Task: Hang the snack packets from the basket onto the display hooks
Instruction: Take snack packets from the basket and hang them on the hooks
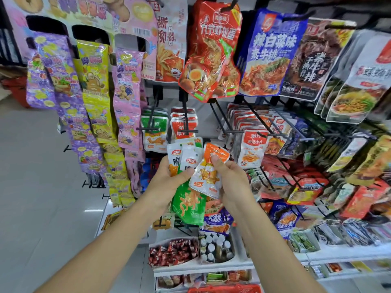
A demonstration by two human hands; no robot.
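My left hand (pixel 169 178) grips a fan of small white and orange snack packets (pixel 182 157), with a green packet (pixel 188 206) hanging below them. My right hand (pixel 230 178) pinches one orange and silver packet (pixel 208 176) by its top, thumb on its front. Both hands are held in front of the black display hooks (pixel 186 123), just below a hook that carries orange and white packets (pixel 183 125). The basket is out of view.
Hooks full of packets fill the rack to the right (pixel 296 144). Large bags hang above (pixel 211 49). Long candy strips (pixel 93 115) hang at the left. Bins of small sweets (pixel 173 252) and bottles (pixel 215 246) sit on the shelf below. Grey floor lies to the left.
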